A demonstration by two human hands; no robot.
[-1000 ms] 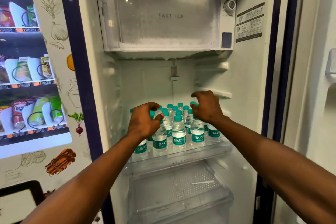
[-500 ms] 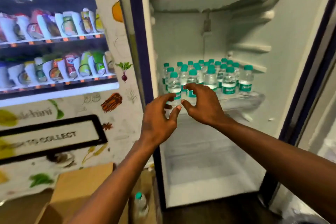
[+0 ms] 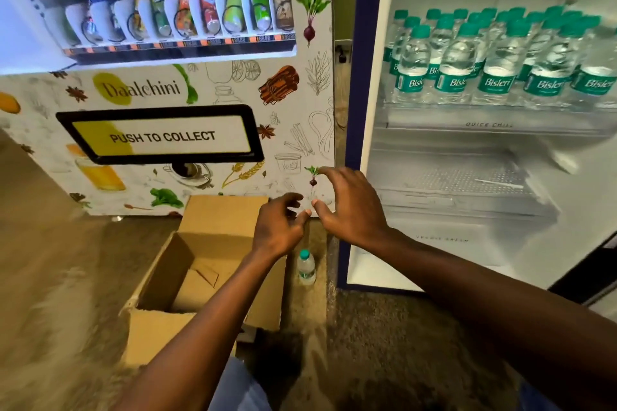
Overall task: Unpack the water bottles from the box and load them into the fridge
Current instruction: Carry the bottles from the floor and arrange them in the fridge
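The open fridge fills the right side, and several green-capped water bottles stand packed on its upper shelf. On the floor at lower left sits an open cardboard box; the part of its inside that shows holds no bottles. One small water bottle stands upright on the floor between the box and the fridge. My left hand and my right hand hover side by side above that bottle, fingers spread, holding nothing.
A snack vending machine with a "PUSH TO COLLECT" flap stands directly left of the fridge, behind the box. Lower fridge shelves and a drawer sit beneath the bottles. The floor is brown and speckled.
Both hands have let go of bottles on the shelf and drawn back and down out of the fridge. The view has swung down and left, bringing the box and floor bottle into sight.
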